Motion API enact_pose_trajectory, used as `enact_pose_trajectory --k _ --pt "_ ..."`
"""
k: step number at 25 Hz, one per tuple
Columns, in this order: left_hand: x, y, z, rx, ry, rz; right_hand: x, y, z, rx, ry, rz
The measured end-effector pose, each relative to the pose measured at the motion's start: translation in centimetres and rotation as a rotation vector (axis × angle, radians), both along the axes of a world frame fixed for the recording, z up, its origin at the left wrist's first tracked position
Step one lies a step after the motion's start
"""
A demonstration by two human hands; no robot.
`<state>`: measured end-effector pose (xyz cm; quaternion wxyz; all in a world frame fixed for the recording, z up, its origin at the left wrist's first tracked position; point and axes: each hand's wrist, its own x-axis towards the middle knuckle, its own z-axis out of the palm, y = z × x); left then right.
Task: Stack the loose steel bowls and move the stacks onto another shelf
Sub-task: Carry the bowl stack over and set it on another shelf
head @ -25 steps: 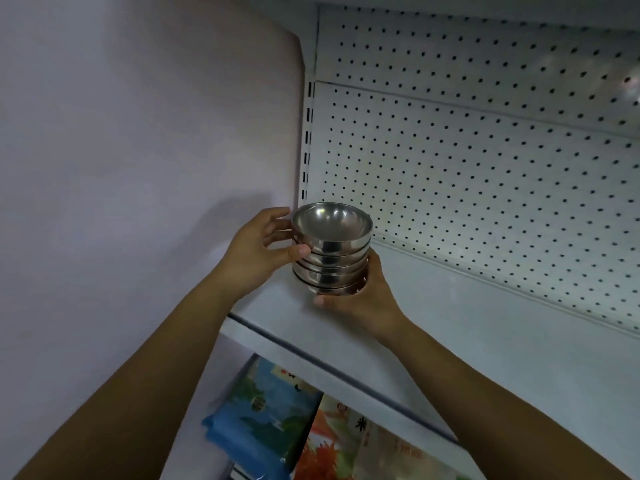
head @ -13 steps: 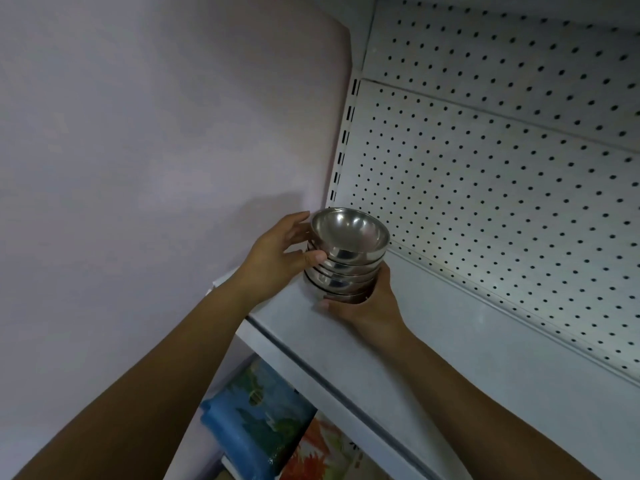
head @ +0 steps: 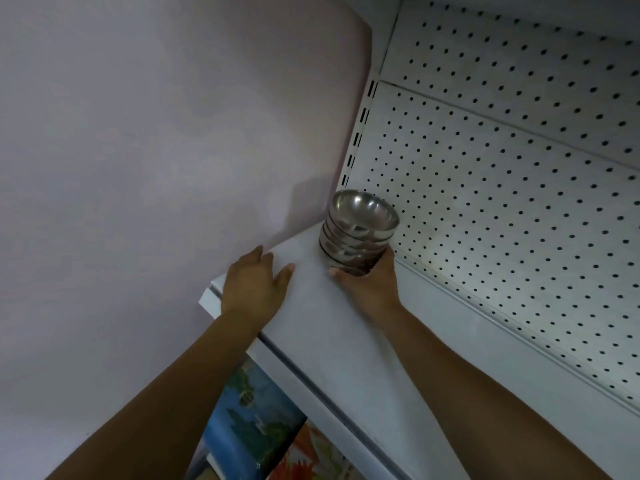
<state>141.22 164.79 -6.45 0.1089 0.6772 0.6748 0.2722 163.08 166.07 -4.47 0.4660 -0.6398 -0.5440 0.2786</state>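
While right hand (head: 369,284) fingers grip bowl stack (head: 358,232), left hand (head: 254,285) flat, empty; packaging (head: 256,415) writing seemingly illegible.

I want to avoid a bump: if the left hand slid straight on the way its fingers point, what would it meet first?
Probably the stack of steel bowls: the left hand lies flat on the shelf, fingers aimed up-right toward its base. Depth is unclear; it might pass just left, reaching the wall.

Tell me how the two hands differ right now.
The right hand cups the base of the stack of steel bowls; the left hand touches no bowl. The left hand lies flat, fingers spread, on the shelf; the right hand curls. Both are bare and sit at the shelf's left end.
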Motion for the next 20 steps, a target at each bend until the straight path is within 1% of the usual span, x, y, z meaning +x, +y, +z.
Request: enact_pose_trajectory --k 3,5,7,10,14,20 --pt "0.0 0.2 -0.7 0.036 0.012 0.003 0.3 3.4 -0.7 -0.049 -0.038 -0.054" --pt "-0.2 0.6 -0.9 0.031 0.008 -0.008 2.1 7.5 -3.5 -0.067 -0.038 -0.046" --pt "-0.4 0.9 -1.1 0.039 0.017 -0.015 2.4 9.0 -3.3 -0.071 -0.023 -0.054" --pt "-0.4 1.1 -1.2 0.043 -0.040 -0.003 0.6 7.7 0.4 -0.134 0.000 -0.088" --pt "-0.8 1.2 -1.3 0.082 -0.173 0.021 0.2 8.9 1.0 -0.137 -0.059 -0.137" --pt "-0.7 1.9 -1.6 0.074 -0.180 0.012 -0.3 9.1 0.8 -0.160 -0.042 -0.158"
